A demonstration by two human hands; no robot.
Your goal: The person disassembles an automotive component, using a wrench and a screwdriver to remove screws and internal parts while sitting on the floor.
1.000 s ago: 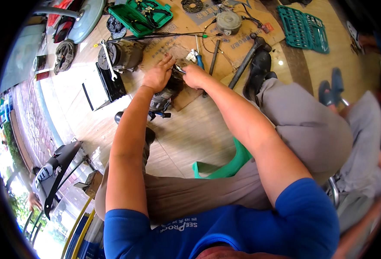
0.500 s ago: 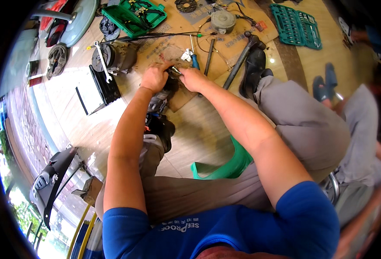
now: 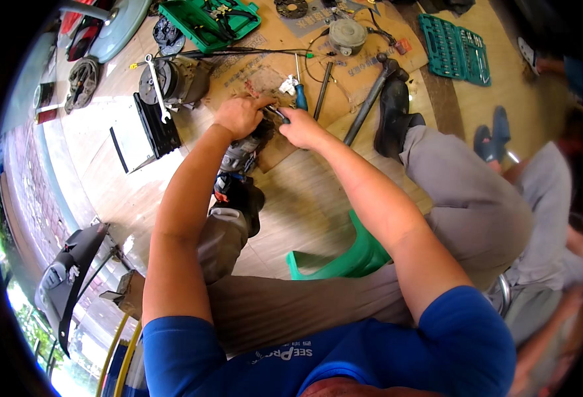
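My left hand [image 3: 240, 117] is closed at the upper end of a dirty metal motor-like part [image 3: 240, 157], its index finger reaching right to a slim metal hand tool [image 3: 277, 114]. What the other fingers hold is hidden. My right hand [image 3: 302, 128] grips that tool's dark end; its exact kind is too small to tell. Just beyond my right hand lie a blue-handled screwdriver [image 3: 300, 98] and a crumpled white tissue [image 3: 289, 84]. The metal part sits between my feet, at the edge of stained cardboard [image 3: 344, 79].
Left stands a round motor [image 3: 185, 83] with a combination wrench [image 3: 158, 92] on it, near a black-and-white panel [image 3: 152, 129]. A long-handled hammer [image 3: 371, 92] lies by my right shoe. Farther off are a green tool case [image 3: 205, 23] and socket set [image 3: 453, 49]. Another person sits at right.
The view has shifted slightly. My right hand has drawn a little away from my left, and more of the tool shows between them.
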